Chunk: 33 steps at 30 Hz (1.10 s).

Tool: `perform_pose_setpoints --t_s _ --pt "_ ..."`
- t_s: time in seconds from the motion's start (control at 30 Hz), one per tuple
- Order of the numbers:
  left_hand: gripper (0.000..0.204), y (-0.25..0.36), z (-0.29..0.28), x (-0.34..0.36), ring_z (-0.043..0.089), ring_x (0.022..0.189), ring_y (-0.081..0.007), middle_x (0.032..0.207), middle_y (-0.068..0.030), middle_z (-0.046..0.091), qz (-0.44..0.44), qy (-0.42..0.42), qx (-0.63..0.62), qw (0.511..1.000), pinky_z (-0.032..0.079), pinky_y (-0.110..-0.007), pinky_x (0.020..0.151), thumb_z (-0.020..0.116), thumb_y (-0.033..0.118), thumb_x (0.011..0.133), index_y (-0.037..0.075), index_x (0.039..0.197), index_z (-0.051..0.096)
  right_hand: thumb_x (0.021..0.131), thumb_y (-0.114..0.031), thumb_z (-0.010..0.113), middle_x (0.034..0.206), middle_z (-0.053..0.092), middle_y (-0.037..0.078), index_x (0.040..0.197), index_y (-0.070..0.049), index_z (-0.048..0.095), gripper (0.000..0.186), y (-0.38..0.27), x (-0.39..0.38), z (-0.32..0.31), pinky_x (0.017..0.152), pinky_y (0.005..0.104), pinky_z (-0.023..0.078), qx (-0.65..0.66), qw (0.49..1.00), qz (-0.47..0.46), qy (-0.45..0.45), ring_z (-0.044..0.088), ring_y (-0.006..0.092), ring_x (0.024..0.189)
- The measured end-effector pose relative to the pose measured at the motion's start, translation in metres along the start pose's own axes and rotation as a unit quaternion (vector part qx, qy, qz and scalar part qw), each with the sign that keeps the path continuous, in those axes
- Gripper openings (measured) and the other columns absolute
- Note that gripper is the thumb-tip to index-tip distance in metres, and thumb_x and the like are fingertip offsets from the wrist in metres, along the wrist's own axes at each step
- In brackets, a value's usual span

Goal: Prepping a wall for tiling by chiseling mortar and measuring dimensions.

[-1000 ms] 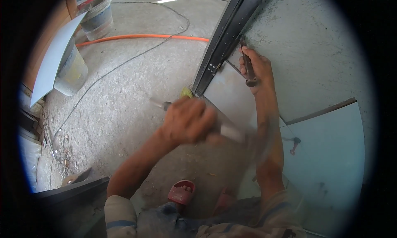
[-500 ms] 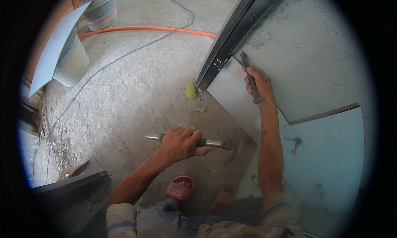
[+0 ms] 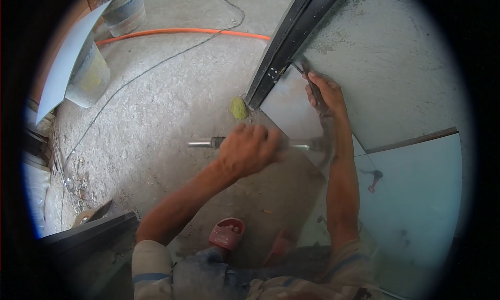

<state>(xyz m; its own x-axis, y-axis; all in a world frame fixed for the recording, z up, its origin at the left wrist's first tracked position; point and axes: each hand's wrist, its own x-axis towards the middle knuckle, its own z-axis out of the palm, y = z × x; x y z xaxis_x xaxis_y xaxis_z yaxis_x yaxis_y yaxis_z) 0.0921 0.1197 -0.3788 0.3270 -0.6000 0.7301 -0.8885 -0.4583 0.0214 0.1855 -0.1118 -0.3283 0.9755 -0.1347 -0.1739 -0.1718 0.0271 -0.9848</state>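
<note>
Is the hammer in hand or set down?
In hand: the left hand is closed around the hammer, which shows on both sides.

Light falls brightest on the concrete floor [image 3: 151, 107] at left, dimming to murky shadow around the pink slipper [image 3: 227, 234], while the left hand [image 3: 250, 151] and hammer [image 3: 299, 144] are blurred (its head worst of all) and a black, blue-fringed fisheye rim swallows the corners.
</note>
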Motion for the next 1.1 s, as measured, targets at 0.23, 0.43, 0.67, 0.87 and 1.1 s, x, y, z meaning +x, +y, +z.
perform_pose_setpoints --t_s 0.23,0.43,0.67,0.87,1.1 --pt "0.044 0.003 -0.012 0.001 0.051 0.055 -0.0175 0.065 -0.0024 0.045 -0.039 -0.023 -0.045 0.998 0.039 -0.032 0.052 0.064 0.053 0.077 0.011 0.081 0.052 0.087 -0.03 0.064 0.064 0.058 0.002 0.105 -0.004 0.062 0.033 -0.001 -0.002 0.006 0.036 0.0194 0.035 0.009 1.0 0.007 0.007 0.048 0.0062 0.042" --pt "0.044 0.002 -0.014 -0.007 0.049 0.052 -0.0171 0.061 -0.0017 0.042 -0.102 -0.015 -0.054 0.993 0.038 -0.031 0.05 0.068 0.053 0.074 0.012 0.073 0.051 0.084 -0.024 0.066 0.058 0.057 0.004 0.091 -0.001 0.065 0.024 0.001 -0.01 0.006 0.038 0.0225 0.038 -0.019 0.999 -0.008 0.039 0.05 0.0099 0.041" --pt "0.046 0.028 -0.018 -0.033 0.049 0.052 -0.0175 0.06 -0.0017 0.043 -0.08 -0.023 -0.1 0.992 0.039 -0.031 0.05 0.071 0.052 0.071 0.012 0.068 0.05 0.085 -0.029 0.065 0.061 0.057 0.002 0.1 0.0 0.064 0.032 0.003 -0.013 0.006 0.039 0.0208 0.037 -0.046 0.998 0.007 0.036 0.049 0.0082 0.042" --pt "0.046 0.021 -0.017 -0.025 0.048 0.052 -0.0178 0.061 -0.0021 0.042 -0.091 -0.06 -0.113 0.988 0.038 -0.03 0.05 0.07 0.051 0.073 0.011 0.069 0.049 0.085 -0.021 0.063 0.058 0.057 0.006 0.085 -0.001 0.063 0.02 0.005 0.0 0.016 0.039 0.0263 0.039 -0.012 0.999 -0.007 0.045 0.049 0.0128 0.041" --pt "0.044 -0.001 -0.018 -0.001 0.05 0.054 -0.0182 0.062 -0.0022 0.043 0.077 0.001 -0.067 0.995 0.039 -0.032 0.051 0.066 0.051 0.076 0.011 0.072 0.049 0.085 -0.026 0.064 0.06 0.057 0.003 0.096 -0.002 0.064 0.027 0.008 0.003 0.015 0.039 0.0219 0.036 -0.008 1.0 -0.004 0.02 0.049 0.0095 0.042"
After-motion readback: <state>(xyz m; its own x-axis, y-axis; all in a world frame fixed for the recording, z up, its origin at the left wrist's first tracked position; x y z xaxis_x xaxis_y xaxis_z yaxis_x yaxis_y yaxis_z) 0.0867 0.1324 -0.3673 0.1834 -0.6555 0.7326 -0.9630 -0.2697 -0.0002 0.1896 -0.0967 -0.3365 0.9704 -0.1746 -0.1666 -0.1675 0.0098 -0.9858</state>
